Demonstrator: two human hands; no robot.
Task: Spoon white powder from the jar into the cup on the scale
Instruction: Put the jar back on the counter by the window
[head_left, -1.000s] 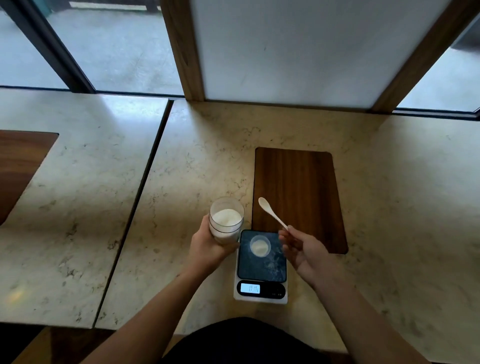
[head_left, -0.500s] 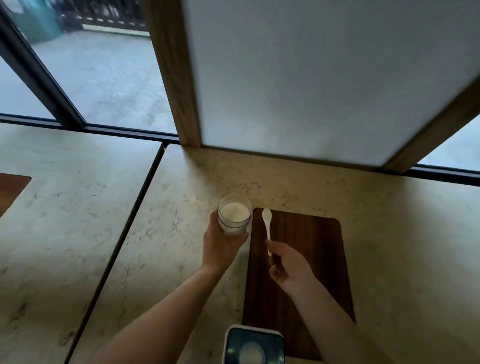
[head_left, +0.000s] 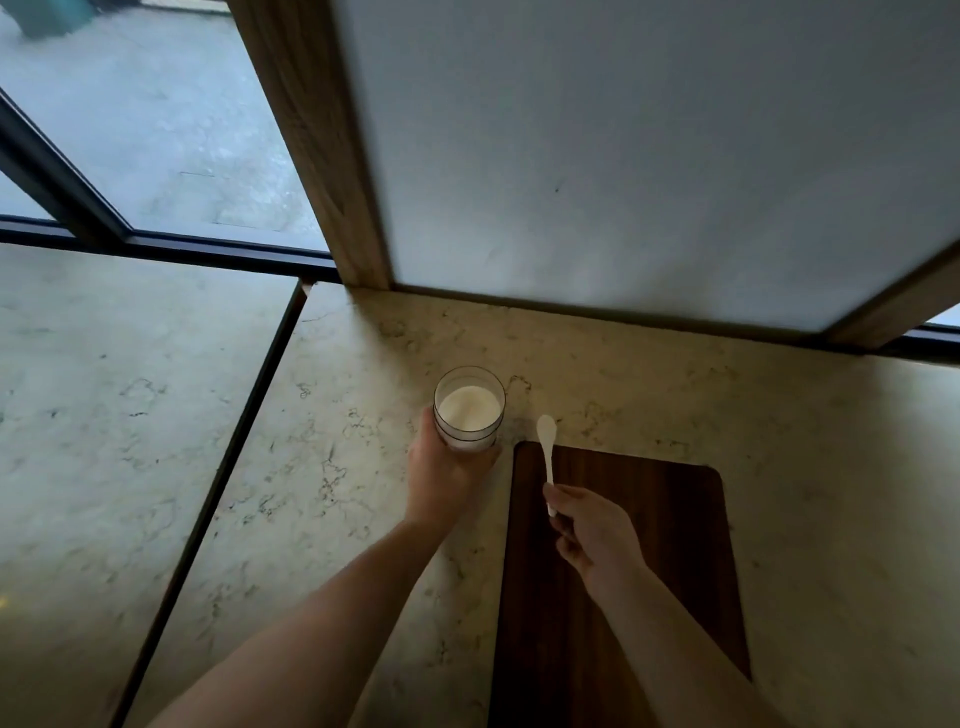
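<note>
Now the left hand (head_left: 441, 480) is wrapped around the clear round glass jar of white powder (head_left: 469, 410), holding it near the far side of the pale marbled stone tabletop (head_left: 322, 415), just left of the dark wooden rectangular board (head_left: 623, 561). The right hand (head_left: 592, 530) pinches the handle end of the small white plastic spoon (head_left: 546, 449), bowl pointing away over the board's far edge; the bowl looks empty. The spoon is just beside the jar, not in it. The cup and scale are out of view.

Step in hand, as I judge it: go for the next scoop. To do it well, keep the jar upright and steady, tip the spoon bowl down through the mouth, take a modest heap and lift level so nothing spills on the way back to the cup.

Versus a second ago: the view has tilted up, so the scale and cup, then at bottom centre, are gone from frame. The jar and spoon have moved away from the scale toward the wall. Grips are unchanged; the spoon now points straight ahead rather than angled left.
</note>
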